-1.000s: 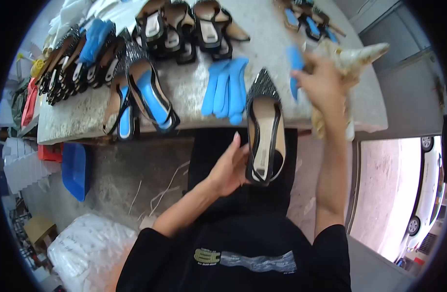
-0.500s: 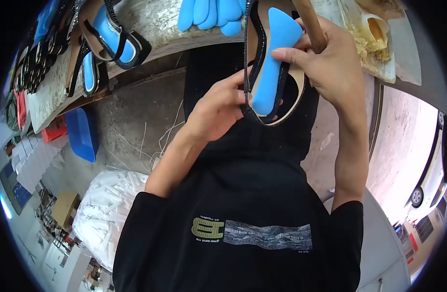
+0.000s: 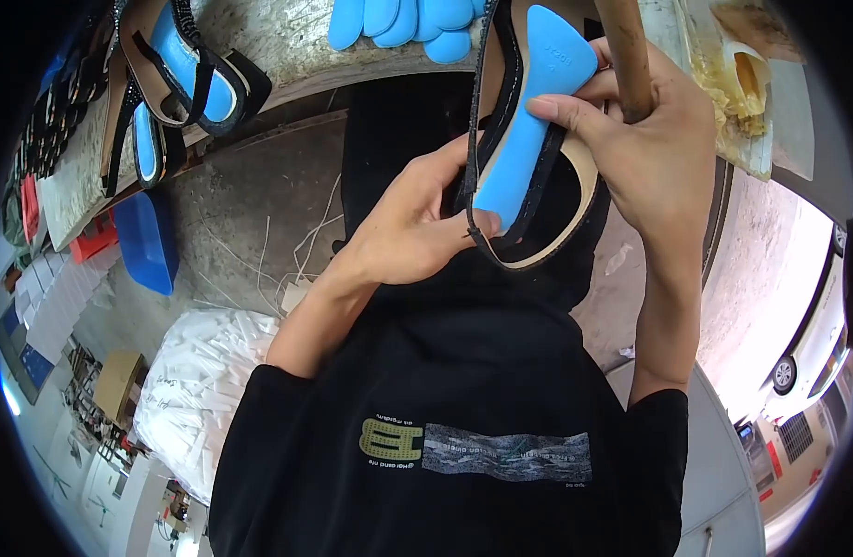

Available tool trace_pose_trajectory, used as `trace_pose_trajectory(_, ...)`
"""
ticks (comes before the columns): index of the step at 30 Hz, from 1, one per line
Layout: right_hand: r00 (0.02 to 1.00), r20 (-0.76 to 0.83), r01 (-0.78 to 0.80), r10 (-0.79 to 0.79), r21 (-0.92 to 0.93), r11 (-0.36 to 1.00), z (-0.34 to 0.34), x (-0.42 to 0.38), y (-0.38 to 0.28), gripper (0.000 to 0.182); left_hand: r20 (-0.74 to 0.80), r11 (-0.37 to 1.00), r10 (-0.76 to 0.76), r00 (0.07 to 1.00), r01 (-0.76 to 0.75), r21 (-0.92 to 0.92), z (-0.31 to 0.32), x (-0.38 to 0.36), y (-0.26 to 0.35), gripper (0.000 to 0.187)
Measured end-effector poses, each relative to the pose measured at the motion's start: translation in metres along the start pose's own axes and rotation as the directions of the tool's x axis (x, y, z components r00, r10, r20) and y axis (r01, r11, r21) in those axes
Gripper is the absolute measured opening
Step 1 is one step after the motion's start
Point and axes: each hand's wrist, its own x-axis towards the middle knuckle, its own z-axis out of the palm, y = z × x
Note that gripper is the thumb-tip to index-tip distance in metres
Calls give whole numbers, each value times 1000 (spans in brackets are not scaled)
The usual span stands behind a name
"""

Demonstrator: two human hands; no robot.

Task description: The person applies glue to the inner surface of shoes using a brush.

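Observation:
A black strapped sandal point(image 3: 487, 167) is held in front of my chest, a bright blue insole pad point(image 3: 524, 148) lying along its footbed. My left hand point(image 3: 412, 218) is closed round the lower end of the sandal, its thumb pressed on the narrow end of the pad. At the upper part of the pad, my right hand point(image 3: 654, 139) presses down with its thumb. A wooden handle point(image 3: 626, 56) is also gripped in that right hand; its far end is out of view. The sandal's loop strap point(image 3: 579, 218) hangs between the hands.
More blue pads point(image 3: 398, 20) lie on the worn workbench point(image 3: 287, 37). Sandals with blue insoles point(image 3: 180, 70) stand at its left. Yellowish glue residue point(image 3: 747, 88) covers a board at right. Below are a blue bin point(image 3: 148, 243) and a large white-filled bag point(image 3: 199, 381).
My left thumb has come over onto the narrow end of the pad and covers it. The sandal and my right hand have shifted slightly right and down in view.

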Motion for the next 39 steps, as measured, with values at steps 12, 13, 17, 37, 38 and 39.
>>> trace_pose_trajectory(12, 876, -203, 381, -438, -269, 885, -3, -2, 25, 29, 24, 999, -29, 999, 28, 37, -1, -4, 4, 56)
trace_pose_trajectory(13, 713, -217, 583, -667, -345, 735, -7, -4, 30, 28, 26, 998, -23, 999, 22, 52, -2, -2, 7, 54)
trace_pose_trajectory(17, 886, 72, 458, -458, -294, 839, 2, -25, 13, 40, -69, 991, 35, 997, -26, 129, 1, -8, -2, 44)
trace_pose_trajectory(37, 760, -465, 481, -454, -66, 874, -157, -43, 44, 83, -13, 997, -47, 999, 46, -68, 4, -2, 12, 35)
trace_pose_trajectory(38, 798, -511, 383, -320, 19, 924, -170, -55, 47, 67, -9, 991, -52, 999, 50, -121, 5, 1, 14, 38)
trace_pose_trajectory(39, 761, -622, 284, -184, 65, 957, -168, -54, 48, 52, -18, 985, -13, 1000, 10, -174, 5, 4, 6, 48)
